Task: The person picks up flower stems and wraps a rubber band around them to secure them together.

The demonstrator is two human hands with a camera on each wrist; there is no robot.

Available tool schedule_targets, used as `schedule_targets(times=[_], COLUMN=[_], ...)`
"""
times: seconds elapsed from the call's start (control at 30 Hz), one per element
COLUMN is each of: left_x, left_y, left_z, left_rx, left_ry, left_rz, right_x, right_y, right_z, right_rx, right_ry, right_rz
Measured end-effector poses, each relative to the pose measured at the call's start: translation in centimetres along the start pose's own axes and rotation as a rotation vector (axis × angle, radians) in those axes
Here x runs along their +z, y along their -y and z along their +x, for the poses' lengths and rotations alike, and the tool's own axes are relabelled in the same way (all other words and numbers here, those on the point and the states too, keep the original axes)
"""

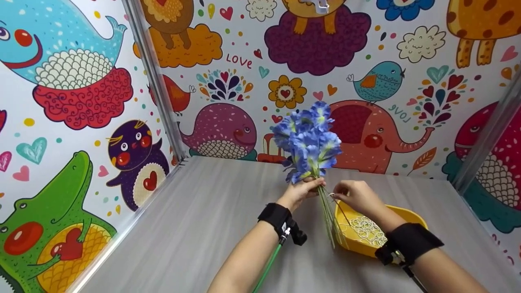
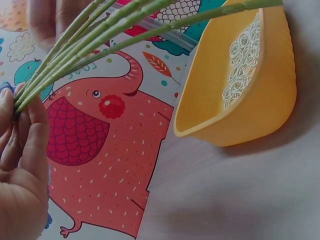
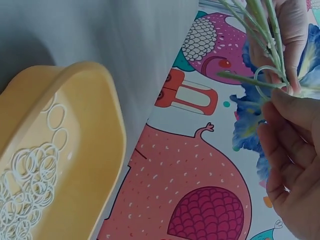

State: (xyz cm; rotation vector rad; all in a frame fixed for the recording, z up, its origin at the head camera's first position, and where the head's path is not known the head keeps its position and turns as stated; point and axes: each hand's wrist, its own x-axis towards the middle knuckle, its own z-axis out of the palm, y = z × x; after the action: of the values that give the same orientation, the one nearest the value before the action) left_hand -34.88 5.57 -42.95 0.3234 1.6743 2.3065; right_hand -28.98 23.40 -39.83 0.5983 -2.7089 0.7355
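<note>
My left hand [image 1: 299, 193] grips a bunch of blue artificial flowers [image 1: 311, 140] just below the blooms. Their green stems [image 1: 327, 215] slant down toward the table. Beside them, my right hand [image 1: 360, 197] pinches a white rubber band [image 3: 266, 67] between thumb and fingertips. One stem [image 3: 245, 79] sticks out apart from the others and appears to pass through the band. Below the right hand stands a yellow tub [image 2: 240, 131] holding a heap of white rubber bands [image 3: 32, 175]. The blooms partly hide the left fingers in the head view.
The grey table [image 1: 195, 228] extends left and in front of the tub. Walls printed with cartoon animals [image 1: 228, 126] rise at the back and both sides, joined by metal corner posts [image 1: 156, 81]. A green cable [image 1: 270, 260] runs along the left forearm.
</note>
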Motion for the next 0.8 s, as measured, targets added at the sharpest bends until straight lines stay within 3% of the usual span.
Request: schedule_targets(times=[0.17, 0.57, 0.67, 0.8], left_x=[0.5, 0.9, 1.0, 1.1], left_y=[0.2, 0.6, 0.4, 0.2], left_z=[0.0, -0.2, -0.2, -0.2], left_rx=[-0.005, -0.038, -0.04, -0.046], left_ry=[0.024, -0.002, -0.004, -0.026], left_rz=[-0.004, 0.054, 0.059, 0.074], right_x=[0.2, 0.7, 0.5, 0.2], right_y=[0.4, 0.3, 0.0, -0.9], right_z=[0.4, 1.0, 1.1, 0.9], right_rx=[-0.027, -0.14, -0.213, -0.333], right_ry=[-0.086, -0.301, -0.382, -0.515], right_rz=[-0.009, -0.014, -0.077, -0.244])
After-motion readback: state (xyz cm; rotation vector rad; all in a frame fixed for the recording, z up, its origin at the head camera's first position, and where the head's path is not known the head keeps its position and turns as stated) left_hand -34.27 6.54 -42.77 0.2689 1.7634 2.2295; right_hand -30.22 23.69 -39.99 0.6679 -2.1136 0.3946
